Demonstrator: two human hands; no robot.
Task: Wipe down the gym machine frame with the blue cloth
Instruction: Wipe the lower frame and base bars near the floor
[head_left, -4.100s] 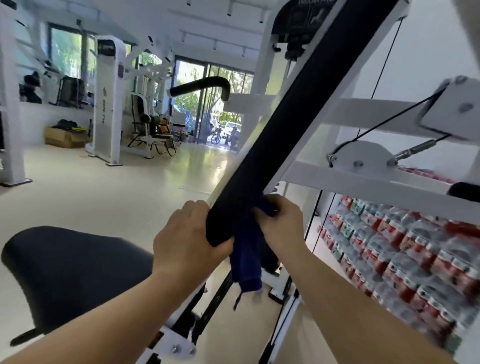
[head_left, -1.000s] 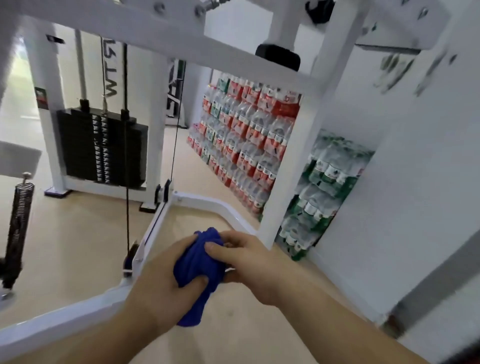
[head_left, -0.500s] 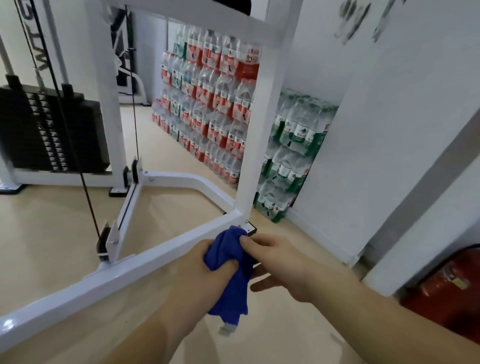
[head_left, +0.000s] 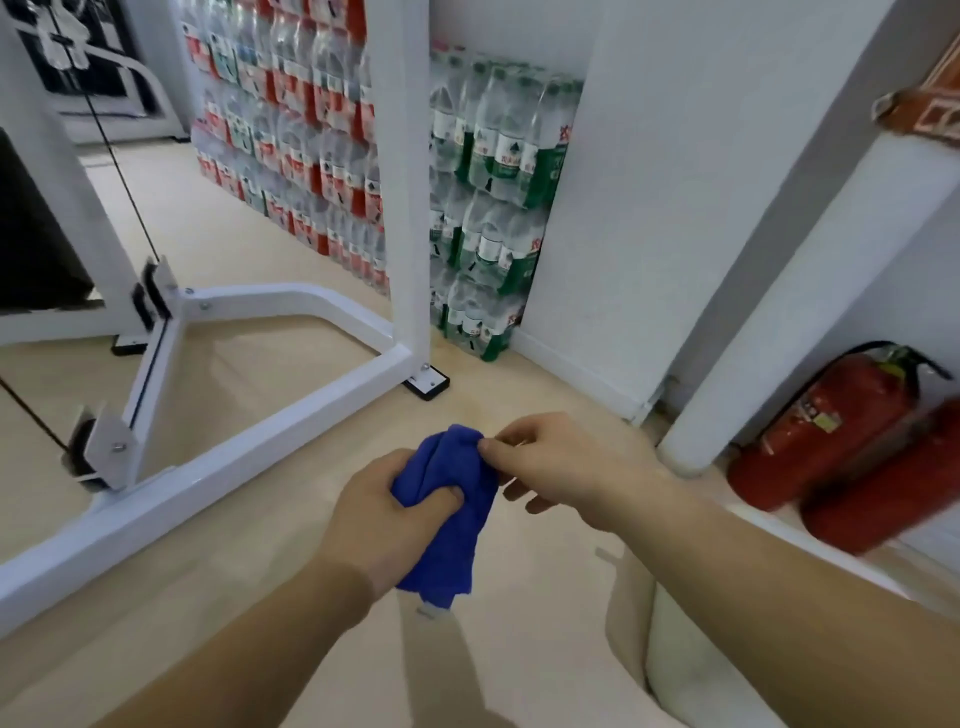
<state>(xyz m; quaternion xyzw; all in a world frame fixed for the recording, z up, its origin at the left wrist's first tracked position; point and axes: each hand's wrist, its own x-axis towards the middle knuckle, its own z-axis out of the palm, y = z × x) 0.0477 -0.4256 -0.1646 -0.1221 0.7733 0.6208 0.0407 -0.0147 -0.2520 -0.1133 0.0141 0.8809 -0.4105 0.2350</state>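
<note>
The blue cloth (head_left: 452, 499) is bunched up in front of me, above the beige floor. My left hand (head_left: 384, 514) grips its lower part, thumb across the folds. My right hand (head_left: 545, 462) pinches the cloth's top edge between thumb and forefinger, the other fingers loosely spread. The white gym machine frame (head_left: 218, 462) runs along the floor to the left, with an upright post (head_left: 410, 171) rising from its corner foot. Neither hand nor the cloth touches the frame.
Stacked packs of bottled water (head_left: 488, 208) stand against the wall behind the post. Two red fire extinguishers (head_left: 831, 431) lie at the right beside a white column (head_left: 769, 332). A black cable (head_left: 119, 171) and pulley brackets (head_left: 104, 447) sit on the frame's left.
The view has tilted down toward the frame's floor corner. Both hands stay on the cloth, which has come off the black pad seen earlier and now hangs clear of the base bar.
</note>
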